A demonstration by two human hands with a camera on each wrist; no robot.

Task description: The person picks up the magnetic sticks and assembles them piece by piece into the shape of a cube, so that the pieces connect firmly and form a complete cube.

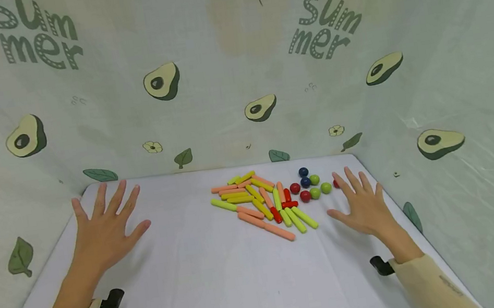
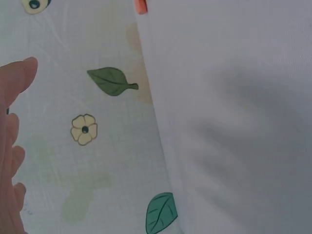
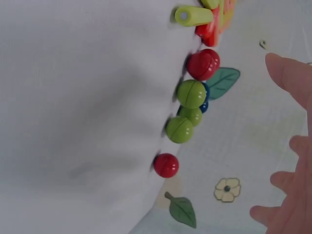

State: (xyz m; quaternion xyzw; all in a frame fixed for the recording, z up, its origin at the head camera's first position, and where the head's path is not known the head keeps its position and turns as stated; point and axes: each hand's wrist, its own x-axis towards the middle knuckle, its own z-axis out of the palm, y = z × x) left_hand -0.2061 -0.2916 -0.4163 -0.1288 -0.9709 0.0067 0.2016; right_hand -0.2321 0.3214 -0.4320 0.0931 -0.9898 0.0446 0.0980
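My left hand (image 1: 106, 236) hovers over the left part of the white table with its fingers spread, holding nothing. On the right, my right hand (image 1: 364, 206) is likewise spread and holds nothing, close to the small balls. Those balls are red (image 1: 305, 196), green (image 1: 316, 193) and dark blue (image 1: 304, 172). One red ball lies partly hidden by the right hand's fingers. Left of the balls lies a loose group of short plastic sticks: orange (image 1: 251, 220), yellow (image 1: 240, 199), lime green (image 1: 305, 217) and red (image 1: 289, 204). In the right wrist view, a lime stick (image 3: 194, 16) shows a hollow end.
A pale cloth printed with avocados (image 1: 162, 82), leaves and "summer" lettering hangs behind and on both sides of the table (image 1: 201, 297). Each wrist carries a small black device (image 1: 112, 301) at the sleeve's cuff.
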